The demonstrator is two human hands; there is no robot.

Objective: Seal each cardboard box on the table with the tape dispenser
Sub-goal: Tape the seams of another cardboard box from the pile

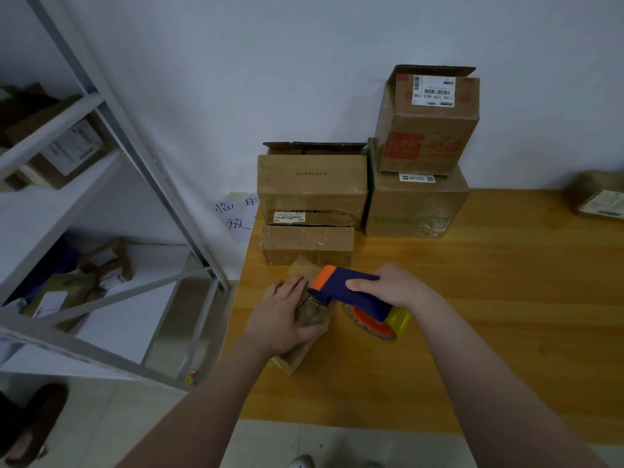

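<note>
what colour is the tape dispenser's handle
Dark blue with an orange tip on the tape dispenser, gripped by the right hand; head view.

Dim, bluish, even light with only faint, soft shadows; mild sheen on the table (506, 298). Wide-angle warping bends the shelving (101, 99) at left; frame edges blur

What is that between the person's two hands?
In the head view, the tape dispenser fills that gap: the right hand grips it, and its orange nose meets the small box under the left hand.
</note>
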